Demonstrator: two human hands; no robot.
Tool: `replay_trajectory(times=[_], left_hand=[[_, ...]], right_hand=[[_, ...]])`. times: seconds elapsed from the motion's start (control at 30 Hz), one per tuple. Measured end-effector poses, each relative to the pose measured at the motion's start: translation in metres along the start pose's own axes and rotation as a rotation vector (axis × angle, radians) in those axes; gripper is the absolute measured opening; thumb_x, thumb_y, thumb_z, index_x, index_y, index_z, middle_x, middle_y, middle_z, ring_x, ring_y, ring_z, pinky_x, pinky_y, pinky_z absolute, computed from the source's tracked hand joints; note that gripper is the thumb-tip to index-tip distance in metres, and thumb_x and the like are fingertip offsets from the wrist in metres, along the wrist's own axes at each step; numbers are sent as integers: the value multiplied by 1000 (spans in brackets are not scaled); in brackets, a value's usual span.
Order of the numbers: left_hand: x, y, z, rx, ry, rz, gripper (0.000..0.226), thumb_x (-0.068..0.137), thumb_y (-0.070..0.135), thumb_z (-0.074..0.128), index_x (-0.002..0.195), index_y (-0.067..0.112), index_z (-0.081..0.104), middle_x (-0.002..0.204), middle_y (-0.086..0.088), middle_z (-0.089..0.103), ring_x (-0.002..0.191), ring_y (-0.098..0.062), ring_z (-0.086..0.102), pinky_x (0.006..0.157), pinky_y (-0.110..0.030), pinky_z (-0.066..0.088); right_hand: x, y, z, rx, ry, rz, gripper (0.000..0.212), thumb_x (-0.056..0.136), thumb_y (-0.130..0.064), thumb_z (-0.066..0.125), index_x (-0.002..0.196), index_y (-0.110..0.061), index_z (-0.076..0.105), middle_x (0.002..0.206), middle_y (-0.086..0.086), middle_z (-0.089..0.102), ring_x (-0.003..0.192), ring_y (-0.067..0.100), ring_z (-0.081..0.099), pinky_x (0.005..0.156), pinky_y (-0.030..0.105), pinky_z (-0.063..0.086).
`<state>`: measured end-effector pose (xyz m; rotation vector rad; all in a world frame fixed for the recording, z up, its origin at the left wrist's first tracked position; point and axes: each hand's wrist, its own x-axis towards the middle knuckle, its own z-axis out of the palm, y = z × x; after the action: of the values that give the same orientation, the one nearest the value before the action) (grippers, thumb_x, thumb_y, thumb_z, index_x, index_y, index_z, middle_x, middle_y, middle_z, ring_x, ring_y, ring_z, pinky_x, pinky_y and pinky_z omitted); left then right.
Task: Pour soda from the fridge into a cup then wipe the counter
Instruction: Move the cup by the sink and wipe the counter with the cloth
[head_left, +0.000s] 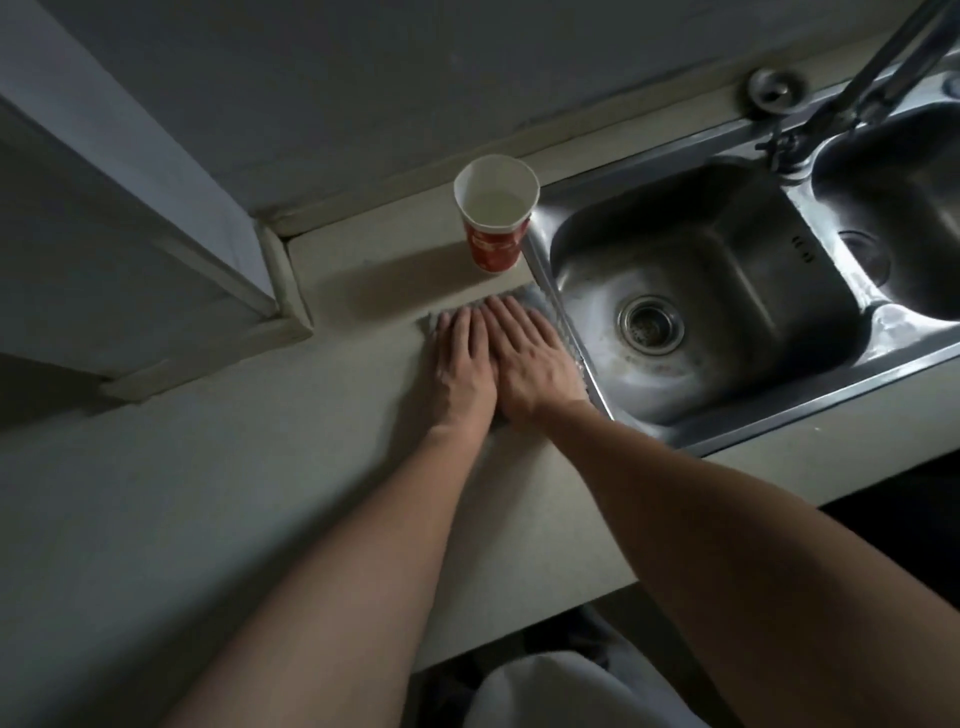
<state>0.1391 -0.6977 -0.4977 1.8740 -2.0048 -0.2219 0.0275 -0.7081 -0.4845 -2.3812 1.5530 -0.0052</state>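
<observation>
Countertop (260, 467), pale and wide, fills most of your view, running from the wall corner on the left to the steel double sink (727, 234) on the right. The sink's near basin shows its round drain, and a faucet (857, 93) reaches in from the top right above the divider. Your left hand (462, 369) and right hand (535, 364) lie side by side, touching. Both are flat, fingers straight, pressing palm-down on a grey cloth (535, 304) spread on the counter just beside the sink's left rim. Only the cloth's edges show around your hands. The red paper cup (496, 228) stands upright beyond your fingertips, near the back wall and just beside the sink's corner, holding a pale liquid.
</observation>
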Motion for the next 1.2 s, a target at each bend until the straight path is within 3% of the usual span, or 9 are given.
replay_trajectory(times=[0.13,0.23,0.33,0.4,0.6,0.73,0.87,1.07,1.2], left_hand=[[7,17,13,26,18,31,37,86,4,44,114,-6,66,117,-24,65,110,-43,62,86,-52,54],[-20,16,11,3,73,52,42,88,6,42,128,0,52,128,-21,57,121,-37,53,96,-49,50],[-48,14,-2,-90,150,-32,43,90,7,40,133,4,39,134,-16,48,126,-30,40,110,-36,35],[-65,1,-14,22,144,-56,44,89,6,38,132,1,39,135,-17,46,126,-30,38,114,-34,19],[-77,-67,-34,75,14,-291,48,90,3,34,134,-8,48,140,-25,48,133,-37,41,105,-48,42],[-51,-96,-45,-191,41,-437,51,101,18,25,148,0,27,153,-23,28,145,-34,22,122,-38,11],[-7,-106,-41,-355,61,-654,47,105,22,26,151,12,28,157,-9,29,144,-18,28,119,-30,19],[52,-120,-35,-387,189,-624,43,105,24,33,143,9,44,149,-9,43,139,-21,37,116,-24,20],[86,-151,-30,-166,28,-383,46,106,24,29,150,13,31,157,-2,29,145,-14,23,115,-19,8]], right_hand=[[-7,20,-1,-36,29,20,64,100,-40,25,157,-18,8,165,1,6,152,15,-3,123,38,-1],[-26,5,5,-28,4,38,66,99,-39,24,157,-15,3,165,4,0,151,18,-8,123,40,-1],[-45,-16,10,-3,-37,13,69,100,-43,26,157,-17,-4,164,3,-9,150,19,-16,122,40,-7],[-46,-36,12,0,-79,-58,72,100,-47,27,156,-19,-8,163,1,-13,148,17,-19,121,39,-10],[0,-94,19,-2,-122,-258,65,101,-42,19,157,-20,-5,164,-1,-9,149,15,-17,122,39,-8],[46,-112,22,-19,-88,-311,63,99,-41,15,157,-20,2,165,-1,0,151,14,-8,123,38,-2],[80,-106,22,-57,-65,-285,64,100,-43,18,157,-19,2,165,-2,1,151,13,-7,123,37,-1],[132,-94,16,-44,42,-266,63,97,-38,19,154,-11,26,161,6,25,150,21,17,122,39,11],[159,-102,21,-4,96,-80,61,100,-37,27,155,-13,19,163,3,17,151,19,10,123,37,7]])
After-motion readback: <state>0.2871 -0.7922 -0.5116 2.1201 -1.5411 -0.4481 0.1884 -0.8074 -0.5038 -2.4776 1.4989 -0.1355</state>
